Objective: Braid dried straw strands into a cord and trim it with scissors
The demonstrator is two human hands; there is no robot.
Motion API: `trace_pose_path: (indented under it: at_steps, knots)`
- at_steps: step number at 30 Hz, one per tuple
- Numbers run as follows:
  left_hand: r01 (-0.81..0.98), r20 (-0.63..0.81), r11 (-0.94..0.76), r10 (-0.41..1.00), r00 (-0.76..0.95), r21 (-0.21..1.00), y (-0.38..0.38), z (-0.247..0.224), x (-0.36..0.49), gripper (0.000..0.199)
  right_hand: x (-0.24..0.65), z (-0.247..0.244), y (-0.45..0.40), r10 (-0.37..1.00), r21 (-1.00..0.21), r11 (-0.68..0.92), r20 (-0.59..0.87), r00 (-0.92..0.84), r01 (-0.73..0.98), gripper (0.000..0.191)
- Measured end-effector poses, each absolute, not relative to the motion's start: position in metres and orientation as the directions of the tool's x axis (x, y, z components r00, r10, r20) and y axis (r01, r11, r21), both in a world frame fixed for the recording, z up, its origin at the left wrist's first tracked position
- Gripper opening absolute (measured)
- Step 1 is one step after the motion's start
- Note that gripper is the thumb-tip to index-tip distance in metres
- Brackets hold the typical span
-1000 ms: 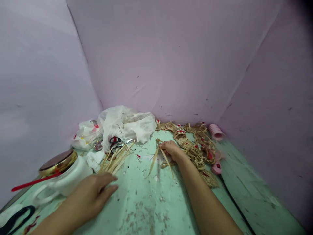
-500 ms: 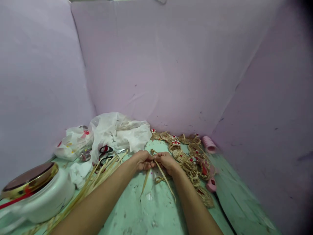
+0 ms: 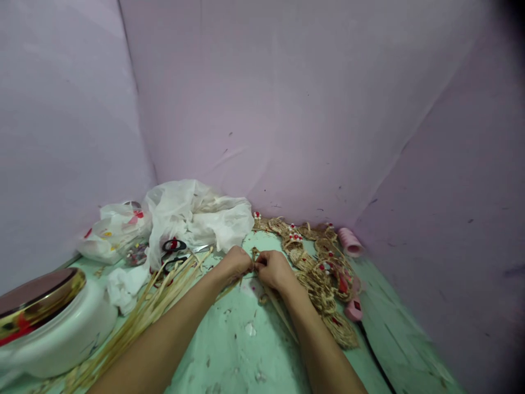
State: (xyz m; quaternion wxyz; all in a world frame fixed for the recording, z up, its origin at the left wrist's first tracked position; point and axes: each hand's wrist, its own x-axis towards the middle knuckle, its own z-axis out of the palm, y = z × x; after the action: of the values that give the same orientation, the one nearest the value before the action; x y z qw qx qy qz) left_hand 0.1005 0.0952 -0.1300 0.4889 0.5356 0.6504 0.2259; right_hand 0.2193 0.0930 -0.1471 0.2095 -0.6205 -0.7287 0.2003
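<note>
Close together over the middle of the green table, my left hand (image 3: 238, 262) and my right hand (image 3: 274, 269) are both closed on dried plant-fibre strips. From under the right hand a pale strip (image 3: 282, 313) trails down toward my forearm. Another strip end shows below my left wrist. Just beyond the fingertips sticks up a small twisted bit of fibre (image 3: 255, 251). The exact spot where the fingers pinch is hidden. Right of my hands lies a heap of braided fibre pieces (image 3: 315, 284) trimmed with red and white beads.
Loose straw strips (image 3: 151, 306), black-handled scissors (image 3: 174, 246) and white plastic bags (image 3: 197, 213) lie to the left. A white pot (image 3: 77, 334) stands at front left. A pink thread spool (image 3: 350, 242) and a corded pink tool (image 3: 353, 310) are at right. Lilac walls enclose the table.
My hands have turned from palms partly showing to fists with their backs up. The strip ends have swung outward beneath my wrists. The view has shifted slightly.
</note>
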Motion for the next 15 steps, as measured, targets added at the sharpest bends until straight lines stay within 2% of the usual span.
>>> trace_pose_path:
  at_steps: [4,7,12,15]
  knots:
    - [0.466,-0.292,0.243,0.956,0.034,0.851,0.101,-0.144,0.1,0.027,0.213,-0.14,0.088,0.998,-0.46,0.05,0.066,-0.023,0.886,0.009]
    - [0.473,-0.244,0.205,0.969,0.023,0.857,0.106,-0.155,0.101,0.025,0.213,-0.133,0.087,0.999,-0.445,-0.034,0.02,0.048,0.895,0.006]
    - [0.468,-0.282,0.257,0.959,-0.018,0.846,0.104,-0.151,0.103,0.019,0.217,-0.133,0.093,0.989,-0.535,-0.125,-0.138,0.06,0.836,0.01]
    - [0.36,-0.377,0.35,0.926,0.008,0.865,0.101,-0.141,0.102,0.019,0.216,-0.135,0.094,0.985,-0.599,-0.128,-0.172,0.029,0.79,0.01]
